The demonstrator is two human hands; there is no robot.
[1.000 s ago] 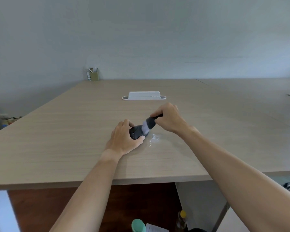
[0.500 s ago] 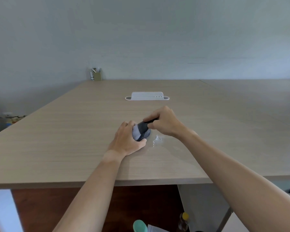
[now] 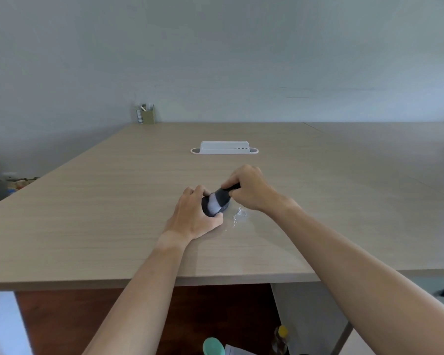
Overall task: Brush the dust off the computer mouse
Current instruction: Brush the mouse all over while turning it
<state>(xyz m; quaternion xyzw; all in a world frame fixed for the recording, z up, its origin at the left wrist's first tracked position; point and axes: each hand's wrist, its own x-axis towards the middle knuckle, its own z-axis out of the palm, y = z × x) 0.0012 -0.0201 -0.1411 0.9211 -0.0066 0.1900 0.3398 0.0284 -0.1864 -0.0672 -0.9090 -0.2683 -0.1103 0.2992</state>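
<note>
A dark computer mouse (image 3: pixel 207 209) sits on the wooden table (image 3: pixel 113 213), mostly covered. My left hand (image 3: pixel 194 217) grips it from the left side, thumb along its near edge. My right hand (image 3: pixel 249 188) holds a small brush (image 3: pixel 219 198) by its dark handle; its pale bristles rest on top of the mouse. A patch of white dust (image 3: pixel 239 216) lies on the table just right of the mouse.
A white cable tray (image 3: pixel 224 147) stands farther back at the table's centre. A pen holder (image 3: pixel 145 114) sits at the far left corner by the wall. Below the table's near edge are a teal-capped bottle (image 3: pixel 213 346) and a yellow-capped one (image 3: pixel 281 338).
The brush has swept left across the top of the mouse and stays on it. My left hand keeps its hold on the mouse.
</note>
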